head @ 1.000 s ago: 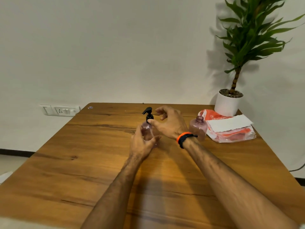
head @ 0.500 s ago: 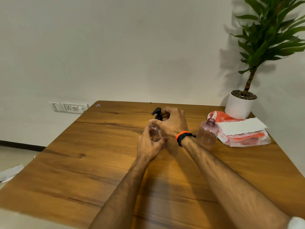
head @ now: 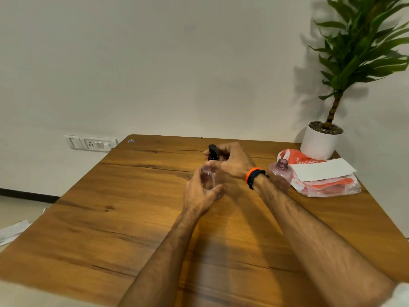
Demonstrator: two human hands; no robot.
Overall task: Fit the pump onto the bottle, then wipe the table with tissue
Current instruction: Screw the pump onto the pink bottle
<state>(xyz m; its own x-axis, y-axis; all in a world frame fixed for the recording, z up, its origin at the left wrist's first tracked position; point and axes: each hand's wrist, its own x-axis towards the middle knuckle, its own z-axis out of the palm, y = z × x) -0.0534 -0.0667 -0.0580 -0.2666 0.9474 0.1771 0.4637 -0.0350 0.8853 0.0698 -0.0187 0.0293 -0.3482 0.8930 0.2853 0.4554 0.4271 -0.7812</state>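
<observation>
A small clear pink bottle [head: 209, 178] stands on the wooden table [head: 124, 218], with my left hand [head: 199, 193] wrapped around its body from the near side. On its neck sits a black pump [head: 213, 151], and my right hand [head: 232, 161] grips that pump from above and the right; its fingers hide the collar. A second pink bottle [head: 280, 176] with an open neck stands to the right, behind my right wrist. A white tissue [head: 321, 171] lies on an orange tissue pack [head: 327, 187] at the right.
A potted plant in a white pot [head: 321, 141] stands at the table's far right corner, touching the pack. A wall socket panel [head: 90, 142] is left of the table. Papers [head: 13, 231] lie on the floor at the left.
My right hand has closed further over the pump and turned around it, while my left hand keeps hold of the bottle. The camera has shifted, so everything sits slightly more to the right.
</observation>
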